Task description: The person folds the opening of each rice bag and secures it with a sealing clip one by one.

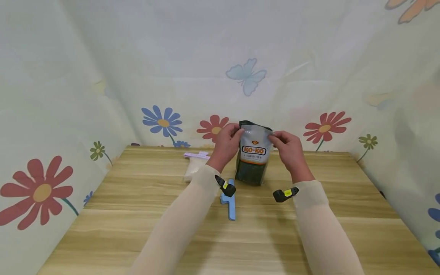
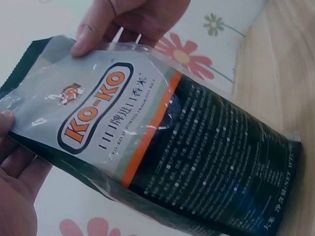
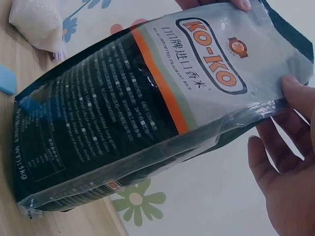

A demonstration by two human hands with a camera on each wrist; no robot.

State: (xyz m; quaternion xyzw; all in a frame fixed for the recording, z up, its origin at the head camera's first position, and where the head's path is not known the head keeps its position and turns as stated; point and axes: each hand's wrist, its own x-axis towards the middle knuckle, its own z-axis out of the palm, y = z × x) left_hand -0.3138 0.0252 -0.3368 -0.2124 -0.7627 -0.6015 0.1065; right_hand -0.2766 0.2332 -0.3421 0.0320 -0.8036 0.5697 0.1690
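A dark green and silver "KO-KO" rice bag (image 1: 253,156) stands upright on the wooden table (image 1: 240,236), near its far edge. My left hand (image 1: 237,131) pinches the bag's top left corner, and my right hand (image 1: 275,138) pinches the top right corner. In the left wrist view the bag (image 2: 162,142) fills the frame, with my left thumb on its corner and the fingers (image 2: 17,177) behind it. In the right wrist view the right hand's thumb (image 3: 295,91) presses the edge of the bag (image 3: 147,108), and its fingers lie behind.
A blue sealing clip (image 1: 229,202) lies on the table between my forearms. A small clear bag of white rice (image 1: 193,168) closed with a pink clip (image 1: 196,155) sits at the back left. Flower-print cloth walls surround the table on three sides.
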